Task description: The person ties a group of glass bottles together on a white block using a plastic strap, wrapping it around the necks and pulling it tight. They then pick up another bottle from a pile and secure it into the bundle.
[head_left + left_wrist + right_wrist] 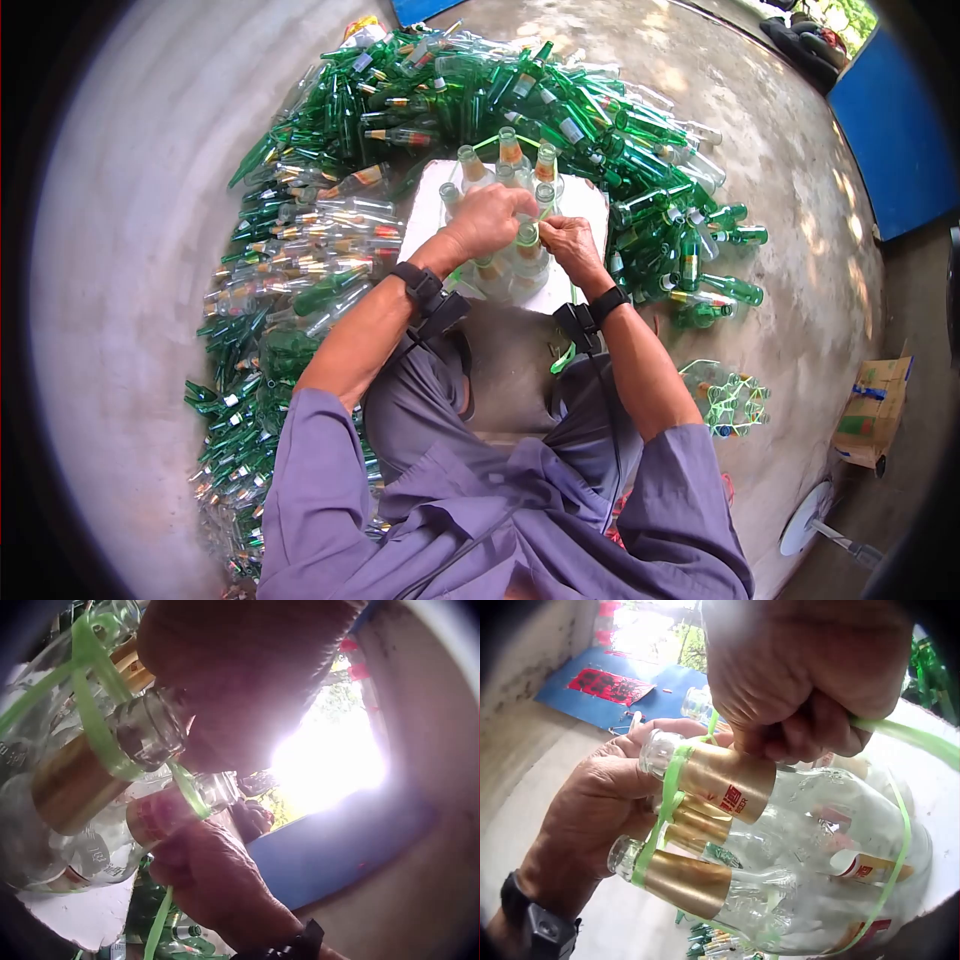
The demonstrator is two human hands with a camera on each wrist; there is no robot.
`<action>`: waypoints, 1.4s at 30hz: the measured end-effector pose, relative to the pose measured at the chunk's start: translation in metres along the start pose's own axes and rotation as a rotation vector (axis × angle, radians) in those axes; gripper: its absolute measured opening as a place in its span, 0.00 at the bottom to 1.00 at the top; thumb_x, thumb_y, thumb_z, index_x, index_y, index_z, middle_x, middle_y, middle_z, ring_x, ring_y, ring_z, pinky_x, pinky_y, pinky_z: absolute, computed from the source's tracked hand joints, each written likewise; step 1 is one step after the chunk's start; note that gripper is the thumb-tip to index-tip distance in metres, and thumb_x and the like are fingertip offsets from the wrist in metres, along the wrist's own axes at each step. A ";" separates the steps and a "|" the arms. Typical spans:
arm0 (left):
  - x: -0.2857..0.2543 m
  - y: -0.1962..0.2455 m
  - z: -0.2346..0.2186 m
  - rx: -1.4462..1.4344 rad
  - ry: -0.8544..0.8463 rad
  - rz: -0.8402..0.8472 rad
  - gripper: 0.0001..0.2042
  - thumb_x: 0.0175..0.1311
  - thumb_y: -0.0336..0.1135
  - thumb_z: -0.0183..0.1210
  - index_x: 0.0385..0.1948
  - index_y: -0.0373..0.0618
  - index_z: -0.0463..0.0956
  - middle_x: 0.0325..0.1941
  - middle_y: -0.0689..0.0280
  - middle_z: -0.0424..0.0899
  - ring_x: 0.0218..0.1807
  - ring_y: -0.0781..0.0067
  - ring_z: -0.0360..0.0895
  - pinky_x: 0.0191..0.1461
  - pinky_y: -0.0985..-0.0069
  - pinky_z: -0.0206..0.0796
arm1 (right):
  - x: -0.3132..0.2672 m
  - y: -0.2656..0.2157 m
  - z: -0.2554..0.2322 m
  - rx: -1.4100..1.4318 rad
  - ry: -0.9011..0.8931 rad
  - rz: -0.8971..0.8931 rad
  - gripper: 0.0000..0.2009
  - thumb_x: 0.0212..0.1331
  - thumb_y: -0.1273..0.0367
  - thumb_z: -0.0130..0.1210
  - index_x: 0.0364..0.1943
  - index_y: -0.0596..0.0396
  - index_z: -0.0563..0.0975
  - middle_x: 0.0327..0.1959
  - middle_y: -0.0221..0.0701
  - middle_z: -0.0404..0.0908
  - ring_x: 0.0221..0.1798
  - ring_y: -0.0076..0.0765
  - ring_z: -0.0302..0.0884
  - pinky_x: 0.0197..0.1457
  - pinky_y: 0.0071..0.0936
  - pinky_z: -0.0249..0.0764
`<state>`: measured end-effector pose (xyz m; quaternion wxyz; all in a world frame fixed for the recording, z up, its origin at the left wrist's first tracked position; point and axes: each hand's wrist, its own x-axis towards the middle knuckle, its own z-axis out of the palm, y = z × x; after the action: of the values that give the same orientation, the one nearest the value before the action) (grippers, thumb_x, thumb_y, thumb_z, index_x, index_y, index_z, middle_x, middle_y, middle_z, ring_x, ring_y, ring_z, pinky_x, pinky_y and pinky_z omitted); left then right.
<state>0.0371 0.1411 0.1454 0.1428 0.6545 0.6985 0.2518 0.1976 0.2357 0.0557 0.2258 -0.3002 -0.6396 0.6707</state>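
Note:
Clear glass bottles with gold neck labels stand bunched on a white block before me. A light green plastic strap loops round their necks, with another band lower round their bodies. My left hand is over the bottle tops, fingers bent at the strap between the necks; its fingertips are partly hidden. Close by on the right, my right hand grips the strap in curled fingers. From that fist a length of strap trails away. Both hands nearly meet among the necks.
A heap of green bottles and clear ones curves round the block's far side and left. On the floor at right sits a strapped bundle of bottles, near a cardboard box and a round white stool. A blue panel stands beyond.

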 end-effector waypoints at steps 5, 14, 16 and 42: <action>0.001 0.000 -0.003 -0.009 -0.076 0.039 0.17 0.50 0.21 0.52 0.41 0.45 0.83 0.43 0.59 0.89 0.48 0.59 0.85 0.55 0.64 0.75 | 0.008 0.011 0.005 -0.031 0.069 0.039 0.14 0.60 0.65 0.61 0.24 0.63 0.83 0.16 0.23 0.75 0.21 0.16 0.66 0.25 0.25 0.64; 0.000 0.002 -0.004 0.060 -0.109 0.013 0.17 0.54 0.23 0.52 0.45 0.51 0.80 0.40 0.70 0.88 0.50 0.63 0.81 0.58 0.60 0.66 | 0.006 -0.002 0.013 -0.369 0.263 0.062 0.15 0.54 0.60 0.66 0.22 0.61 0.84 0.16 0.39 0.80 0.20 0.32 0.76 0.30 0.37 0.73; -0.002 0.002 -0.004 0.071 -0.107 0.018 0.16 0.54 0.24 0.53 0.44 0.52 0.80 0.40 0.71 0.87 0.50 0.65 0.78 0.58 0.60 0.63 | 0.004 -0.008 0.011 -0.386 0.243 0.078 0.16 0.53 0.60 0.65 0.21 0.61 0.84 0.15 0.38 0.79 0.20 0.32 0.75 0.30 0.37 0.73; -0.042 0.000 -0.034 0.233 0.164 -0.085 0.07 0.52 0.30 0.58 0.33 0.49 0.78 0.30 0.68 0.82 0.40 0.61 0.79 0.46 0.61 0.63 | -0.009 -0.045 0.002 -0.448 -0.030 -0.142 0.12 0.58 0.66 0.58 0.34 0.64 0.84 0.21 0.47 0.79 0.23 0.36 0.77 0.34 0.36 0.74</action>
<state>0.0235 0.0937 0.1686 0.0188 0.6138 0.7592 0.2157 0.1995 0.2319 0.1014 0.1907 -0.2869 -0.7952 0.4989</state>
